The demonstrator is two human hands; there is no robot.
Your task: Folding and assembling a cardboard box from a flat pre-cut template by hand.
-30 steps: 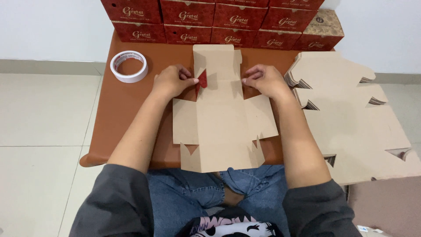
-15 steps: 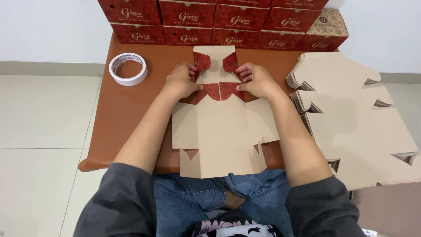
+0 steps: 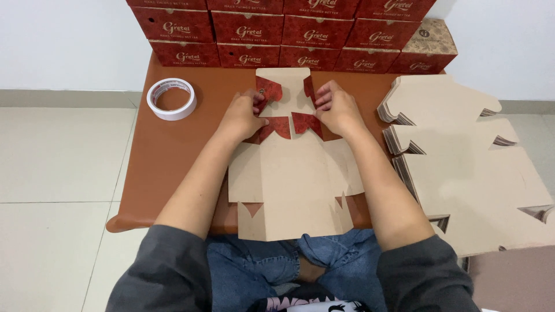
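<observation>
Hands folding flat brown die-cut cardboard box blank (image 3: 292,179) on small reddish-brown table (image 3: 167,156).

Blank overhangs table's near edge above lap; bare tabletop left of it, with white tape roll (image 3: 171,99) near far-left corner. Red rectangular printed boxes (image 3: 248,26) stacked in rows along far edge against wall; stack of flat brown blanks (image 3: 462,162) fills right side. Left hand (image 3: 244,114) and right hand (image 3: 336,107) sit at blank's far end, fingers curled, pinching red-printed flaps upward on either side of the end panel.
</observation>
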